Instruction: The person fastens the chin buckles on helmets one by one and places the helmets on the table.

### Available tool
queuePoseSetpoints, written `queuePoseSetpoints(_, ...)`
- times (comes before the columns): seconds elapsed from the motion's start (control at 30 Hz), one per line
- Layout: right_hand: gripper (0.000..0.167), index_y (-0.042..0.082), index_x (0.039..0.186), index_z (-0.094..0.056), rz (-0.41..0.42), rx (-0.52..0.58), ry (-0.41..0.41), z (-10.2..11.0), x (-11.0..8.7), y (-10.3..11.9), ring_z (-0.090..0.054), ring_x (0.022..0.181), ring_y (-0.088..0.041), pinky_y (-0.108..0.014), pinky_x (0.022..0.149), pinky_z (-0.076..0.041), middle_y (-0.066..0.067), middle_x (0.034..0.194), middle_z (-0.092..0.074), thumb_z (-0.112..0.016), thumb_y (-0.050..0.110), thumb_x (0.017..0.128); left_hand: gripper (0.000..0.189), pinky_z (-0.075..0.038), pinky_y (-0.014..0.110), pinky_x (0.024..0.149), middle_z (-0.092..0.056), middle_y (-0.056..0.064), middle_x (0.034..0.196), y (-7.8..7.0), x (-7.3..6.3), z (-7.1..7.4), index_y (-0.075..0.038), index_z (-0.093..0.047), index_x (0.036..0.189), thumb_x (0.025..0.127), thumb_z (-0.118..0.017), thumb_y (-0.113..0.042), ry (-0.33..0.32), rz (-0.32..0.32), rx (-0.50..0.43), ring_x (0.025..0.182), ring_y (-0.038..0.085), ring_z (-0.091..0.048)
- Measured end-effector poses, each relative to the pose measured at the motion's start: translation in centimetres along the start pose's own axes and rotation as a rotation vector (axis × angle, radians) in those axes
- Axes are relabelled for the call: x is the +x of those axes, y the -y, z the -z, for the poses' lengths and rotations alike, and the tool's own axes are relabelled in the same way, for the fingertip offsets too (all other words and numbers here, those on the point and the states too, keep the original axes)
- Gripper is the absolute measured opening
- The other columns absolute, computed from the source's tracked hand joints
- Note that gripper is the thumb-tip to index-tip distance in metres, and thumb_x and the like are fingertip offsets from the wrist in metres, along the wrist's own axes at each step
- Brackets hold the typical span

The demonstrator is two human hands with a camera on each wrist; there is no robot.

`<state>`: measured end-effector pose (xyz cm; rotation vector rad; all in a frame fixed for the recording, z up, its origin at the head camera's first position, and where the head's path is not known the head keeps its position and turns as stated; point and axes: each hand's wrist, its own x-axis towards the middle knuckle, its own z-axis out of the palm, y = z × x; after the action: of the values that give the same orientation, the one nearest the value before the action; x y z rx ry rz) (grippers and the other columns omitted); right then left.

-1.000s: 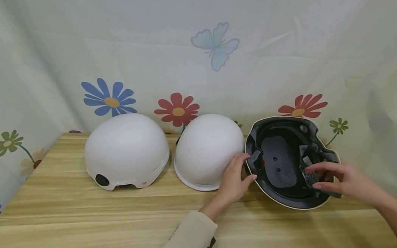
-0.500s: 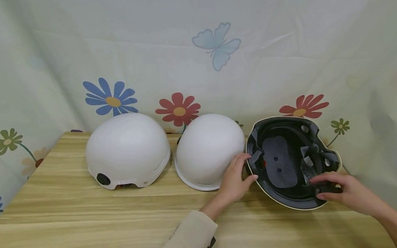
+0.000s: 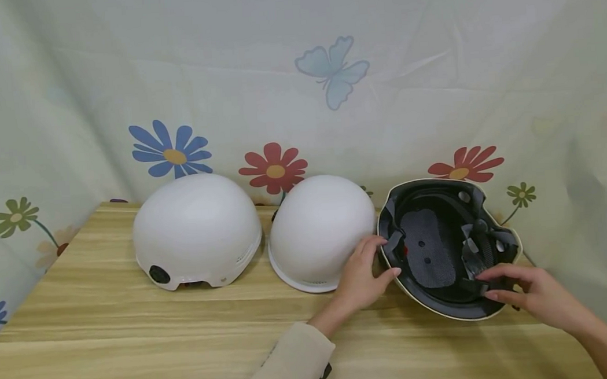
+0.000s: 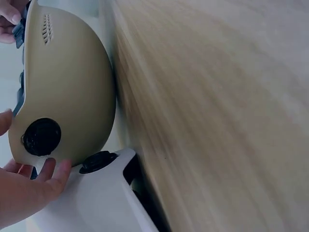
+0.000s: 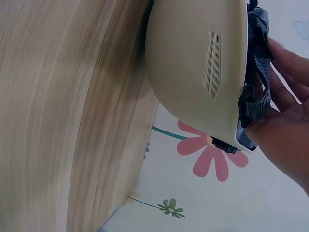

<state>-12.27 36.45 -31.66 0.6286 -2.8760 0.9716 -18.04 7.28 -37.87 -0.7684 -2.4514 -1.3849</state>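
Note:
A beige helmet [image 4: 72, 82] rests upside down at the table's right, its black lining and grey pad [image 3: 427, 251] facing up. With thumb and fingers, my left hand [image 3: 358, 276] holds its left edge, beside a round black vent [image 4: 42, 137]. My right hand [image 3: 542, 299] pinches a black chin strap [image 5: 262, 79] at the near right rim, thumb below and fingers above in the head view. Part of the strap is hidden behind the fingers. A white helmet [image 3: 318, 229] sits dome up just left of the beige one, close behind my left hand.
Another white helmet [image 3: 196, 225], also dome up, stands farther left on the wooden table [image 3: 161, 343]. A pale curtain [image 3: 254, 59] printed with flowers and a butterfly hangs right behind the helmets and along both sides.
My right hand has shifted slightly down and outward, and the black strap between its fingertips now lies inside the near rim. The left hand has stayed at the helmet's edge.

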Motion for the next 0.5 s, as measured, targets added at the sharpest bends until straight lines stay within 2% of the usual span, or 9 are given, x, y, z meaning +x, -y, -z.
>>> queuePoseSetpoints(0.2, 0.024, 0.008, 0.103, -0.064, 0.007, 0.025, 0.005, -0.3, 0.1, 0.0, -0.046, 0.056, -0.01, -0.025, 0.042, -0.039, 0.011, 0.092, -0.061, -0.067, 0.001, 0.08, 0.045, -0.04, 0.026, 0.093, -0.052, 0.004, 0.118, -0.9, 0.4, -0.1, -0.008, -0.052, 0.117, 0.086, -0.062, -0.039, -0.023, 0.02, 0.073, 0.109, 0.017, -0.049)
queuePoseSetpoints(0.33, 0.024, 0.009, 0.103, -0.065, 0.01, 0.047, 0.012, -0.4, 0.2, 0.1, -0.045, 0.054, -0.011, -0.025, 0.043, -0.039, 0.012, 0.093, -0.061, -0.067, 0.002, 0.08, 0.035, -0.042, 0.025, 0.085, -0.054, 0.002, 0.106, -1.2, 0.5, -0.2, -0.007, -0.054, 0.106, 0.087, -0.061, -0.036, -0.064, 0.015, 0.113, 0.098, 0.017, -0.051)
queuePoseSetpoints(0.5, 0.024, 0.009, 0.103, -0.065, 0.013, 0.05, 0.013, -0.5, 0.4, 0.4, -0.044, 0.052, -0.01, -0.025, 0.043, -0.039, 0.012, 0.094, -0.06, -0.068, 0.002, 0.079, 0.031, -0.041, 0.025, 0.083, -0.053, 0.003, 0.102, -1.0, 0.6, -0.2, -0.007, -0.055, 0.104, 0.085, -0.065, -0.029, -0.074, -0.006, 0.107, 0.096, 0.017, -0.05)
